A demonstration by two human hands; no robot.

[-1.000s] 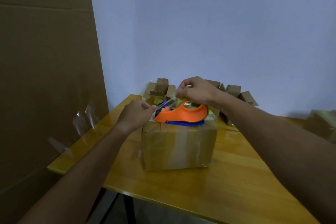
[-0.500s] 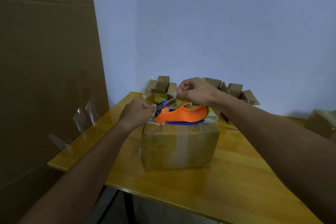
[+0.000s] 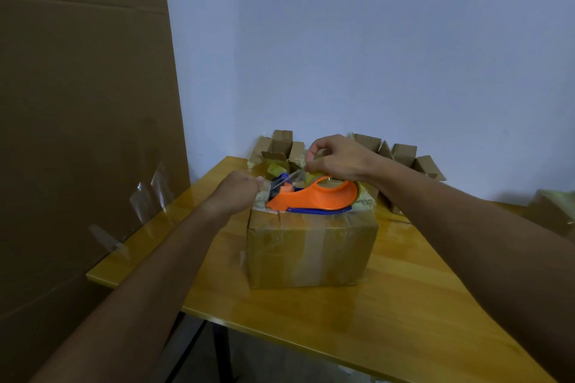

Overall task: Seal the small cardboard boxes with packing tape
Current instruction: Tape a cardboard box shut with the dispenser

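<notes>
A taped cardboard box (image 3: 311, 250) stands in the middle of the wooden table (image 3: 389, 320). On its top lies an orange tape dispenser (image 3: 314, 196) with a blue base. My right hand (image 3: 337, 157) hovers over the dispenser's front and pinches the free end of the clear tape (image 3: 294, 177). My left hand (image 3: 239, 191) is closed at the box's top left corner, touching the dispenser's nose; what it grips is hidden.
Several small open boxes (image 3: 281, 149) stand behind at the wall, more at the back right (image 3: 410, 158). A large cardboard sheet (image 3: 84, 134) with clear tape strips (image 3: 149, 193) stuck on it leans at the left. Another box (image 3: 553, 211) shows at the right edge.
My right hand has lifted slightly, drawing the tape end up from the dispenser. My left hand has stayed at the box's corner.
</notes>
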